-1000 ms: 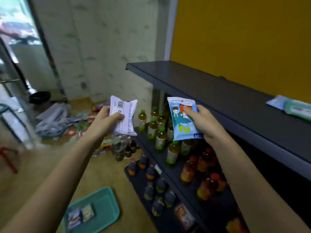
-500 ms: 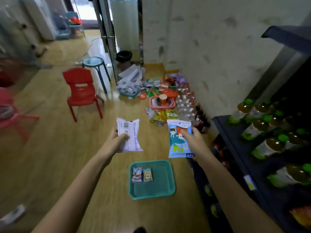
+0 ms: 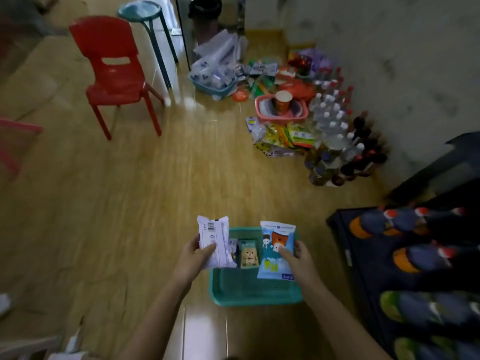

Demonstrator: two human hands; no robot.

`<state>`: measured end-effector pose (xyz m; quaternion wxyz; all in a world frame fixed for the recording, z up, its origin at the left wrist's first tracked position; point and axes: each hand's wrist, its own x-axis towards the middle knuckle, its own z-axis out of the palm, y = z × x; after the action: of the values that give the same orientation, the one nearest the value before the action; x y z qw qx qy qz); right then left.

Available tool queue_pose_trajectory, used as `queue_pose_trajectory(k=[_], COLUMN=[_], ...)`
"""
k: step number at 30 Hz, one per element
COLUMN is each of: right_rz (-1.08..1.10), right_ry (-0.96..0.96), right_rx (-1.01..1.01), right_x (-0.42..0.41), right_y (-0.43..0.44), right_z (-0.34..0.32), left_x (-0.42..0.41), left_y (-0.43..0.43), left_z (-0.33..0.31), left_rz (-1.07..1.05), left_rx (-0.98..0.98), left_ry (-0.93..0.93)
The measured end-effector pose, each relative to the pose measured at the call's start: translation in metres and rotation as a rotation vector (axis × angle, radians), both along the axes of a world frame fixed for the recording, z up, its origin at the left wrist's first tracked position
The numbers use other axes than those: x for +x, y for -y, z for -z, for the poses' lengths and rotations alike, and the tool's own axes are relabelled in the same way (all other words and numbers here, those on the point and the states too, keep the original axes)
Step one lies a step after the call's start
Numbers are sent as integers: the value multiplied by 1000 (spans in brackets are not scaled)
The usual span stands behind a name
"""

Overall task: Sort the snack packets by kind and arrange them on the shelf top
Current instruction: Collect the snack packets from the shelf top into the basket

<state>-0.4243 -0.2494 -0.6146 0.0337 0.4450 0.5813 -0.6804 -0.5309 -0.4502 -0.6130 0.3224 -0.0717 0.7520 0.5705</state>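
Observation:
My left hand grips a white packet with a barcode, back side facing me. My right hand holds a blue packet with cartoon figures. Both packets hang above a teal tray on the wooden floor. In the tray lie a small green packet and another small packet, partly hidden behind the white one. The dark shelf stands at the right, its lower levels full of bottles; its top is out of view.
A red chair and a teal stool stand at the far left. Along the wall lie snack bags, a pink basket, a blue basket and rows of bottles.
The view has swung from the shelf down to the floor. Both hands, each holding its packet, have come lower and now hover right over the teal tray.

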Motion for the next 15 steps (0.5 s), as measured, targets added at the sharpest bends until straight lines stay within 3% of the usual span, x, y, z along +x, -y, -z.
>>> queue_pose_trajectory(k=[8, 15], right_rz=[-112, -183], right_ry=[39, 57], right_rx=[75, 182], right_x=[-29, -63], right_y=[-9, -18], right_z=[257, 407], left_x=[-24, -50], left_y=[-14, -35], left_z=[268, 419], left_rz=[-18, 68], left_rx=[-102, -168], left_ry=[23, -1])
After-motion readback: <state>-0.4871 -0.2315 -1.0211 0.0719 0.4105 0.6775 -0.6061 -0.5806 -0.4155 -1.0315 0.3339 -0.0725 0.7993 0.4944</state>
